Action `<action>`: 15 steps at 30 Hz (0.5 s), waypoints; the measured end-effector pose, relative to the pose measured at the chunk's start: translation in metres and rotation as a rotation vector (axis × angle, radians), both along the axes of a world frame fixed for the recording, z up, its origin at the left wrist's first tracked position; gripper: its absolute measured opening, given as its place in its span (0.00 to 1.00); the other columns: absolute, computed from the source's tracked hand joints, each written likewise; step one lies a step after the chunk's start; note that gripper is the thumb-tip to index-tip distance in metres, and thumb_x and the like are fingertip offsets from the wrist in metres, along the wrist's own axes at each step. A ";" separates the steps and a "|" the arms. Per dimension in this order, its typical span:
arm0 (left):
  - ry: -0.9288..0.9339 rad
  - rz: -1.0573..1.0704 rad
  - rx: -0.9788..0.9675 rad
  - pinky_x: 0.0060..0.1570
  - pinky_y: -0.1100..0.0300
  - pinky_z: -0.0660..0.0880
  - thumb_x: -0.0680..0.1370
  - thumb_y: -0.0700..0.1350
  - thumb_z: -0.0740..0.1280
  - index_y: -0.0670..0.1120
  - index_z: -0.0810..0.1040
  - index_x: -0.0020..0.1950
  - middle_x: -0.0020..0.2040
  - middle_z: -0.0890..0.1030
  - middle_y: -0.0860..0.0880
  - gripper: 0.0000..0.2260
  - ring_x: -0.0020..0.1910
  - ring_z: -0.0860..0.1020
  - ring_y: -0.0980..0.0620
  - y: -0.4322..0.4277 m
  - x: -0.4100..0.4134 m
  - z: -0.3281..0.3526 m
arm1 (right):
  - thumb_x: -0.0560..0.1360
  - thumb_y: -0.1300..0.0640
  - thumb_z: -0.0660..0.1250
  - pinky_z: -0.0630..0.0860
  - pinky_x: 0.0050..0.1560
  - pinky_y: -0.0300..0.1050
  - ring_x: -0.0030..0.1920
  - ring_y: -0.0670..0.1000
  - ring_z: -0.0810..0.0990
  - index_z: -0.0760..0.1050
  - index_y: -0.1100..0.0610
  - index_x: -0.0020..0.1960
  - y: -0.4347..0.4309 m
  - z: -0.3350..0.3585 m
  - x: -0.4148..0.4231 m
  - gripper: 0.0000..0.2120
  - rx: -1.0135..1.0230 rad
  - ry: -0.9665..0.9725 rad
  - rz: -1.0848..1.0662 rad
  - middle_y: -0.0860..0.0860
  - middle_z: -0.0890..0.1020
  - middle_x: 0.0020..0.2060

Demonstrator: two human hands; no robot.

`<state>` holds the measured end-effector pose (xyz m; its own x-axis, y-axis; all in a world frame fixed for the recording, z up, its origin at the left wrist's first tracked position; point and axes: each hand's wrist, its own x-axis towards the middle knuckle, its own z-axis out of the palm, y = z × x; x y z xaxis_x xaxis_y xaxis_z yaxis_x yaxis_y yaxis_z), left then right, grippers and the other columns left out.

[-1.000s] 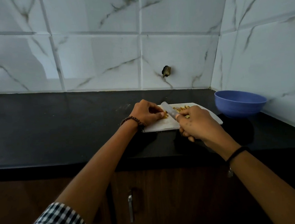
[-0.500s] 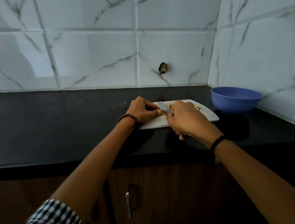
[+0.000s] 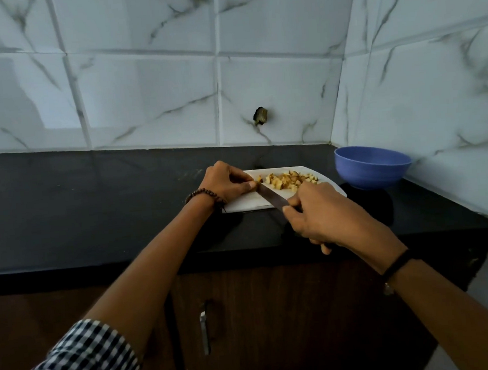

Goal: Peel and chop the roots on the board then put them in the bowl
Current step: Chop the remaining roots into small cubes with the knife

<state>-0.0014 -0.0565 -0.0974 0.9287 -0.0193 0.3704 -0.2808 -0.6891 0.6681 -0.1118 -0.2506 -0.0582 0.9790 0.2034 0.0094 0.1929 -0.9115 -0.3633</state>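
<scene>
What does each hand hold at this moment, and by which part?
The right hand grips the knife by its handle, blade on the cutting board. The left hand pinches a small root piece by its end at the fingertips.

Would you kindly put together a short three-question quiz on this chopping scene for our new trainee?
1. True or false: the blue bowl stands on the white cutting board.
2. Which hand grips the knife? A) left hand B) right hand C) neither
3. Fill in: the chopped pieces lie on the ____.

Key:
1. False. The bowl sits on the black counter, to the right of the board.
2. B. The right hand holds the handle; the left hand pinches a small piece at the blade tip.
3. Board. The bowl's inside is not visible.
</scene>
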 end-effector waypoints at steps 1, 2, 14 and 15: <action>0.005 0.000 -0.006 0.38 0.79 0.68 0.72 0.49 0.75 0.48 0.86 0.51 0.46 0.84 0.54 0.10 0.42 0.76 0.65 -0.001 0.000 0.000 | 0.82 0.51 0.61 0.81 0.28 0.43 0.28 0.50 0.80 0.73 0.57 0.63 -0.004 0.001 -0.002 0.14 -0.002 -0.010 0.001 0.56 0.81 0.40; 0.009 0.000 -0.014 0.38 0.79 0.68 0.72 0.49 0.76 0.48 0.86 0.51 0.46 0.84 0.54 0.09 0.42 0.76 0.65 -0.001 -0.001 0.000 | 0.82 0.50 0.60 0.80 0.27 0.41 0.26 0.49 0.79 0.73 0.56 0.64 -0.007 0.001 -0.005 0.15 -0.006 -0.032 -0.005 0.56 0.80 0.39; 0.007 -0.017 -0.060 0.37 0.79 0.68 0.71 0.46 0.76 0.47 0.86 0.47 0.43 0.83 0.55 0.07 0.41 0.77 0.66 0.001 0.002 -0.003 | 0.82 0.52 0.59 0.81 0.27 0.43 0.30 0.54 0.84 0.74 0.60 0.62 0.014 -0.013 0.020 0.14 0.225 -0.124 -0.037 0.57 0.83 0.38; 0.001 -0.020 -0.052 0.37 0.80 0.68 0.72 0.47 0.76 0.47 0.86 0.47 0.42 0.83 0.55 0.06 0.41 0.77 0.66 0.000 0.002 -0.003 | 0.82 0.52 0.60 0.82 0.29 0.45 0.30 0.55 0.84 0.74 0.60 0.63 0.014 -0.015 0.022 0.14 0.242 -0.113 -0.040 0.57 0.82 0.38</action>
<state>0.0007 -0.0561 -0.1006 0.9287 -0.0187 0.3704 -0.2935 -0.6477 0.7031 -0.0903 -0.2363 -0.0730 0.9763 0.1430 0.1626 0.2100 -0.8082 -0.5502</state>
